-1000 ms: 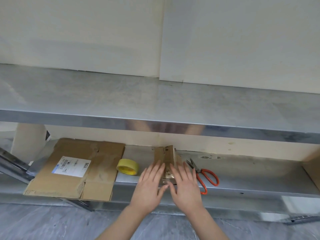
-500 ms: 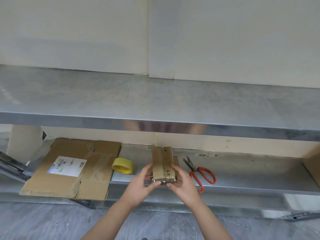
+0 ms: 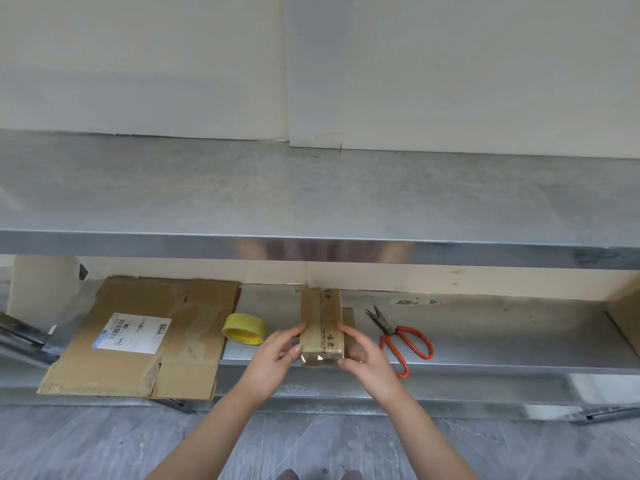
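Both hands gripping the small box (image 3: 321, 327) w/ fingers curled round its sides, left hand (image 3: 275, 351) & right hand (image 3: 363, 355). It's sitting on the lower shelf (image 3: 502, 344) btwn tape roll (image 3: 244, 329) & scissors (image 3: 403, 336), prob steadying it for taping.

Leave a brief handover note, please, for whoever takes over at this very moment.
Left hand: grips the packet on its left side.
Right hand: grips its right side.
Packet: at the front edge of the lower shelf, between tape and scissors; lifted or resting, cannot tell.
Done: packet gripped with both hands.
Left: probably packing it; the carton lies flat, tape and scissors untouched.
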`<state>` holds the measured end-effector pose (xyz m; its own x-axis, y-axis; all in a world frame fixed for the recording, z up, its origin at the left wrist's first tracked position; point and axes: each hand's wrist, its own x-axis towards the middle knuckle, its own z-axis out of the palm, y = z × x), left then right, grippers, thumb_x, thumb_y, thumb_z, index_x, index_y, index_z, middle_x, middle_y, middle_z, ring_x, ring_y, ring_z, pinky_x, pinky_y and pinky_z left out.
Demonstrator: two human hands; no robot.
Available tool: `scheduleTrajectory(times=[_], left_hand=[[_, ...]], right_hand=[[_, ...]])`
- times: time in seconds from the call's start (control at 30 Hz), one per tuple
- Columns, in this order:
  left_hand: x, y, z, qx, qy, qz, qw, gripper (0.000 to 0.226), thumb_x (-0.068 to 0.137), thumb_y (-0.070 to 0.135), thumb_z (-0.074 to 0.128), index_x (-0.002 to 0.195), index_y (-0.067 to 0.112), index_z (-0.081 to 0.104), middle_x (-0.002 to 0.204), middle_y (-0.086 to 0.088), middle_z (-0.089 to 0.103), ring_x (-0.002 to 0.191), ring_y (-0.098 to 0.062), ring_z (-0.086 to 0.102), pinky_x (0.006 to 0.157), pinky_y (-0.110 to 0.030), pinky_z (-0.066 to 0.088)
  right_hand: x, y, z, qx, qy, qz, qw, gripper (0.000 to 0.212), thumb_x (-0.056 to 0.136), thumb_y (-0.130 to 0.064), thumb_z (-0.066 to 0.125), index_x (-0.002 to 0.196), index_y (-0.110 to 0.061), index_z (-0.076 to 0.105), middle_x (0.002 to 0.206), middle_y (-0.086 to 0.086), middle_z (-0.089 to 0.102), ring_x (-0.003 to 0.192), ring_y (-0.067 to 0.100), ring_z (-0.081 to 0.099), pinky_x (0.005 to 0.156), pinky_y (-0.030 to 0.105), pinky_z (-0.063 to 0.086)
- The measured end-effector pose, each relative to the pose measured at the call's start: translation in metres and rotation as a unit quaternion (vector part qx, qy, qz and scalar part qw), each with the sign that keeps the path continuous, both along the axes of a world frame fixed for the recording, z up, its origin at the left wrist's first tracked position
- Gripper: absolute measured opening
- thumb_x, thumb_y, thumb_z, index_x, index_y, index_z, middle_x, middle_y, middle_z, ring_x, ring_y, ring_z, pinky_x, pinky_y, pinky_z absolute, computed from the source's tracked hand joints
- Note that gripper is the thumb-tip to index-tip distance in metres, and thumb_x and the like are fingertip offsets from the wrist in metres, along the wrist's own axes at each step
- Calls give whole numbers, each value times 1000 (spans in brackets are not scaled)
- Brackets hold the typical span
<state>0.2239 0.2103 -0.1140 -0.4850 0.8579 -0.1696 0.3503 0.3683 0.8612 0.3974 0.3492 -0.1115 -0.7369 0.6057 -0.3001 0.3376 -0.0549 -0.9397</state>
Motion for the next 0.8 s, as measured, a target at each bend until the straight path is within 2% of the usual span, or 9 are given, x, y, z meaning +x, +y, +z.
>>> scheduleTrajectory(times=[0.1, 0.17, 0.23, 0.33, 0.47, 0.53, 0.63, 0.7, 0.8], left_hand=[[1, 6, 0, 10, 23, -22, 999, 45, 88, 37, 66, 130, 36, 50, 142, 9, 38, 126, 3, 42, 103, -18, 42], [1, 13, -2, 4, 75, -26, 997, 52, 83, 35, 73, 129, 27, 52, 142, 8, 37, 130, -5, 41, 106, -23, 40], [2, 16, -3, 6, 139, -19, 990, 52, 82, 31, 74, 128, 21, 52, 141, 4, 40, 128, -11, 44, 104, -20, 38], [5, 18, -3, 4, 193, -15, 981, 50, 86, 30, 70, 129, 16, 50, 143, 0, 40, 125, -16, 48, 100, -22, 42], [-6, 16, 10, -38, 84, -77, 993, 65, 82, 27, 75, 138, 22, 44, 150, 4, 26, 137, -12, 35, 113, -26, 33], [-23, 17, 19, -73, 85, -139, 984, 68, 81, 19, 76, 141, 25, 44, 148, 9, 24, 136, -8, 31, 115, -27, 30], [-37, 19, 25, -81, 78, -136, 984, 61, 81, 7, 74, 136, 23, 53, 141, 8, 34, 128, -10, 45, 111, -23, 35], [-38, 21, 23, -68, 82, -111, 988, 57, 79, 8, 76, 131, 22, 58, 136, 4, 41, 121, -13, 53, 108, -22, 39], [-33, 19, 14, -45, 109, -90, 989, 52, 80, 14, 76, 128, 25, 60, 132, 7, 47, 124, -13, 50, 107, -22, 39]], right_hand=[[-1, 3, 0, 51, -15, 20, 998, 58, 84, -19, 75, 135, -34, 52, 138, -7, 52, 116, 14, 60, 101, 35, 50], [-6, 3, 0, 116, -24, 10, 993, 54, 83, -26, 77, 132, -28, 54, 135, -5, 54, 114, 10, 60, 99, 30, 51], [-12, -1, 0, 174, -29, -5, 984, 51, 83, -27, 77, 129, -25, 55, 128, -6, 57, 109, 6, 60, 94, 20, 50], [-14, -5, -3, 195, -40, -5, 980, 52, 85, -24, 74, 132, -22, 52, 126, -6, 56, 105, 6, 62, 91, 18, 50], [-5, 15, 5, 113, -65, 72, 989, 63, 82, -1, 68, 133, -32, 46, 133, -3, 53, 101, 1, 64, 83, 12, 50], [-5, 27, 12, 110, -77, 99, 986, 64, 83, 4, 62, 129, -38, 48, 130, -3, 59, 100, 0, 65, 82, 14, 51], [-11, 34, 19, 137, -91, 105, 981, 56, 83, -6, 72, 120, -44, 53, 129, -11, 57, 100, -1, 62, 76, 10, 51], [-15, 33, 18, 141, -89, 97, 981, 55, 79, -10, 77, 117, -44, 55, 128, -13, 56, 99, -1, 63, 74, 11, 51], [-13, 30, 13, 136, -82, 74, 984, 58, 75, -14, 82, 113, -49, 54, 124, -17, 59, 96, -1, 65, 78, 13, 52]])
